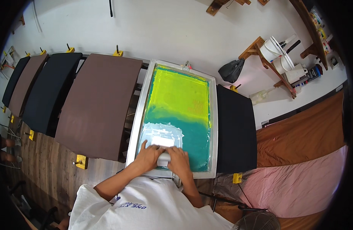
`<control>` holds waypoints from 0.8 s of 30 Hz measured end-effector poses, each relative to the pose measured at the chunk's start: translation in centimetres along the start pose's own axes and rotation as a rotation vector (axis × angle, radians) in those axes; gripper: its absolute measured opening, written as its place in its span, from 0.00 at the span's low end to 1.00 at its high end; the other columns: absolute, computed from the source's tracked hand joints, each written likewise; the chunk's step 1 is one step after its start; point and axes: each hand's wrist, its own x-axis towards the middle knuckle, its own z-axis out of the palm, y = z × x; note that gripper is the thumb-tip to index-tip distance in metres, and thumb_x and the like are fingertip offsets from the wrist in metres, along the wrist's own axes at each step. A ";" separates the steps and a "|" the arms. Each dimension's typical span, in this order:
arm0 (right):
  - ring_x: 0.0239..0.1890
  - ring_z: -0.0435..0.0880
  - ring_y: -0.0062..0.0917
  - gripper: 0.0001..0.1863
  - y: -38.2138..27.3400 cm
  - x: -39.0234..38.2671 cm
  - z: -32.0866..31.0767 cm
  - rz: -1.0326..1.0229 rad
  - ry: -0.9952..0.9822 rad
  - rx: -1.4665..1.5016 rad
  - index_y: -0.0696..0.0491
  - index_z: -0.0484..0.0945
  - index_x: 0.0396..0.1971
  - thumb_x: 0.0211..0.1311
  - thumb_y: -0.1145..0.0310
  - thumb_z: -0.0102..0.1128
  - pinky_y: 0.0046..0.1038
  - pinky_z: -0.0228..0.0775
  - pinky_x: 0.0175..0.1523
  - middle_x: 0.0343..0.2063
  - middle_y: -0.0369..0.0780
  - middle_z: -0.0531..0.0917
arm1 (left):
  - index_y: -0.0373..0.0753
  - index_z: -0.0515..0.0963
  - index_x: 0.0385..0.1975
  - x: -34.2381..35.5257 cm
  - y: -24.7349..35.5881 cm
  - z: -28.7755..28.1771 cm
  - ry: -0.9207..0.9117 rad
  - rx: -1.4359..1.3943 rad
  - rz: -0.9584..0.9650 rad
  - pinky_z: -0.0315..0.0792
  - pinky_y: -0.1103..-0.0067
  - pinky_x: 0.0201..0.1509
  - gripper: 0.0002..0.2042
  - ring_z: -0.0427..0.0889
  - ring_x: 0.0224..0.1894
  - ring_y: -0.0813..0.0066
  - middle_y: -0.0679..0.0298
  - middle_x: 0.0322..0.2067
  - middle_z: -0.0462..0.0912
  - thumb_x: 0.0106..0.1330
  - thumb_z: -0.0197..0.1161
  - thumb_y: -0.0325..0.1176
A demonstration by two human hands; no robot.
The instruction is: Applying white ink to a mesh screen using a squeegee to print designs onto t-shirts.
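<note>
A silkscreen frame (pixel 213 115) with a metal rim lies in front of me, its mesh (pixel 180 92) yellow-green at the far end and teal nearer. Pale, whitish ink (pixel 155 130) is smeared over the near left part of the mesh, around a bright white rectangle. Both my hands meet at the near end of the screen on a light-coloured squeegee (pixel 163 158), mostly covered by fingers. My left hand (pixel 146 158) is closed on its left side, thumb raised. On its right side, my right hand (pixel 178 163) is wrapped with fingers bent.
Brown cloth (pixel 100 103) and black cloth (pixel 52 88) cover the boards to the left; another black one (pixel 236 130) is right of the frame. Yellow clamps (pixel 82 161) stick out at board ends. A wall shelf (pixel 274 73) holds white tubs. A fan (pixel 257 221) stands low right.
</note>
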 end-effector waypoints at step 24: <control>0.52 0.74 0.38 0.30 1.1 1.1 2.1 -0.050 0.147 -0.030 0.53 0.74 0.51 0.41 0.81 0.62 0.40 0.65 0.51 0.48 0.40 0.77 | 0.41 0.70 0.60 0.7 -0.8 1.4 0.098 -0.002 -0.014 0.54 0.50 0.69 0.31 0.70 0.64 0.58 0.53 0.58 0.73 0.50 0.60 0.18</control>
